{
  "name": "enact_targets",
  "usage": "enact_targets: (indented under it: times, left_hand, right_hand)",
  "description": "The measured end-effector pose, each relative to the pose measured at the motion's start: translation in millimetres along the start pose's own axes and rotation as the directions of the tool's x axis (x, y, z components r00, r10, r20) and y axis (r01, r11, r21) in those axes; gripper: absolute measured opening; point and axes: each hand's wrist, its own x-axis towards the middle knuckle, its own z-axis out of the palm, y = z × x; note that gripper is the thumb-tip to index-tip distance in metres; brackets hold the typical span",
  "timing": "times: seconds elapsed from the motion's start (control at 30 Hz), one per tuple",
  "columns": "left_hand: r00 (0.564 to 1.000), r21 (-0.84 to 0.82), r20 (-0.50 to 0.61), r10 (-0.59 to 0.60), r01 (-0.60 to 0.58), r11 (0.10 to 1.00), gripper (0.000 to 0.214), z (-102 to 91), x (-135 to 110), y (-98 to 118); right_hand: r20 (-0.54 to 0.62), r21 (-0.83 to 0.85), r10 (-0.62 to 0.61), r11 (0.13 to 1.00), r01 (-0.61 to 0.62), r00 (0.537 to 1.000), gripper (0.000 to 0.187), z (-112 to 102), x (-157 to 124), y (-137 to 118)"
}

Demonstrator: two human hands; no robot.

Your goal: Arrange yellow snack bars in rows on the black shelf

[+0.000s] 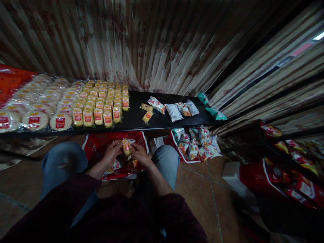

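Observation:
Over a red plastic basket (89, 143) between my knees, a small yellow packaged cake (126, 147) with an orange label is held in both hands. My left hand (113, 152) closes on its left side, and my right hand (140, 153) closes on its right. Several other snack packets (116, 165) lie in the basket below, partly hidden by my hands and forearms. On the black shelf (135, 118) in front stand rows of similar yellow packaged cakes (98, 116). Two loose cakes (147, 116) lie to the right of these rows.
Round flat packaged cakes (34, 120) fill the shelf's left part. White snack bags (173, 112) and teal bags (216, 113) lie farther right. A second red basket (174, 143) of bags stands by my right knee. More red packets and a basket (253, 175) are far right.

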Motion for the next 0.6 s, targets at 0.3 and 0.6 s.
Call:
enact_targets:
  times: [0.3, 0.6]
  left_hand:
    - [0.991, 0.091, -0.009, 0.13, -0.129, 0.987, 0.048, 1.1, -16, -13]
    - [0.994, 0.096, -0.005, 0.112, -0.111, 0.989, 0.052, 0.5, -14, -14]
  right_hand:
    - [-0.171, -0.003, -0.008, 1.0, 0.008, 0.985, 0.021, 9, -4, 3]
    - [-0.181, 0.081, -0.074, 0.993, 0.09, 0.981, 0.021, 16, -7, 1]
